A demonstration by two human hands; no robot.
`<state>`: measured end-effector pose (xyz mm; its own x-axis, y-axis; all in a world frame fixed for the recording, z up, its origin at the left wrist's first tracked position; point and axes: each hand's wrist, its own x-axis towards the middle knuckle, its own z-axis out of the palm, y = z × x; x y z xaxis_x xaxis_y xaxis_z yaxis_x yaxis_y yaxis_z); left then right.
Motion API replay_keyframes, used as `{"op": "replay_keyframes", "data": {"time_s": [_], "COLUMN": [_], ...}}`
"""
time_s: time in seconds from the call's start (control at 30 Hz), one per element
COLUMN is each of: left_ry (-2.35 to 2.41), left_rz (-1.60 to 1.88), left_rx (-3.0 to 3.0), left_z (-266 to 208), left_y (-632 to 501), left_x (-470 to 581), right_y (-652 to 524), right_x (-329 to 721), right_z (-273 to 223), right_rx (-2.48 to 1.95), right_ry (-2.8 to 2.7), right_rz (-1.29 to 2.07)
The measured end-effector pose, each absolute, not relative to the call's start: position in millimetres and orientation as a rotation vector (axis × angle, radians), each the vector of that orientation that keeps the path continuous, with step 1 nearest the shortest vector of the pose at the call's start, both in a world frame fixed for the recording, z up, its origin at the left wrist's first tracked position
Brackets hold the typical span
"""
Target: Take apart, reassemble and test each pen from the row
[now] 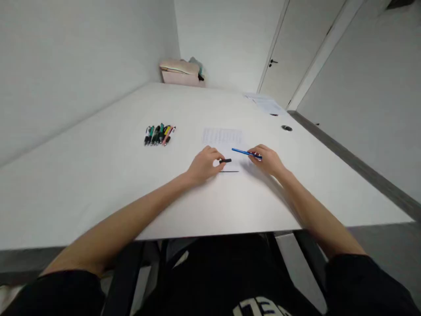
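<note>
Landmark is the sheet of paper (222, 137) lying flat mid-tabletop. Well left of the sheet: a tight row of pens (159, 134) in mixed colours, side by side, untouched. Just below the sheet's near edge, left hand (204, 164) rests on the white tabletop (98, 175), fingers (215, 154) curled narrow and pinching a short black pen cap (225, 161) at one end. Just nearer than the cap, a thin black refill-like rod (229, 171) lies loose on the tabletop; can't tell exactly what it is. At the sheet's lower right corner, right hand (268, 159) has its fingers closed on a blue pen (246, 153), barrel angled up-left over the sheet, free end pointing toward the cap. Judgement: parts are small, so keep both wrists planted, bring cap and pen together along one line, low over the sheet, and mind the loose rod, which could roll if nudged. Room: plenty of bare tabletop left and right of the sheet; near tabletop edge is well below the hands. Far right of the sheet: a round cable grommet (286, 128) and more papers (265, 103); beyond it, a bag (182, 72) sits in the far corner.
</note>
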<state>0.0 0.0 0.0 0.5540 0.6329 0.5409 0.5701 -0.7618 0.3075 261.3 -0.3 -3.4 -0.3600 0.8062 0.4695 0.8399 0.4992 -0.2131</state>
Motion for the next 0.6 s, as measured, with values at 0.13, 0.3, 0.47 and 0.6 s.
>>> {"op": "replay_keyframes", "data": {"time_s": [0.13,0.3,0.47,0.6], "left_ry": [0.999,0.998,0.993,1.016], "left_rz": [0.814,0.615,0.565,0.531], "left_rx": [2.702,2.749,2.800,2.827], "left_z": [0,0,-2,-5], "left_y": [-3,-4,-5,-4], "left_x": [31,68,83,84], "right_y": [4,9,10,8], "right_x": [270,278,277,274], "right_z": [-4,-5,-3,0], "right_rx": [-1.430,-1.504,-1.521,-1.515], "right_ry": [-2.158,-2.156,-2.184,-2.198], "right_rz": [-0.061,-0.061,-0.083,-0.054]}}
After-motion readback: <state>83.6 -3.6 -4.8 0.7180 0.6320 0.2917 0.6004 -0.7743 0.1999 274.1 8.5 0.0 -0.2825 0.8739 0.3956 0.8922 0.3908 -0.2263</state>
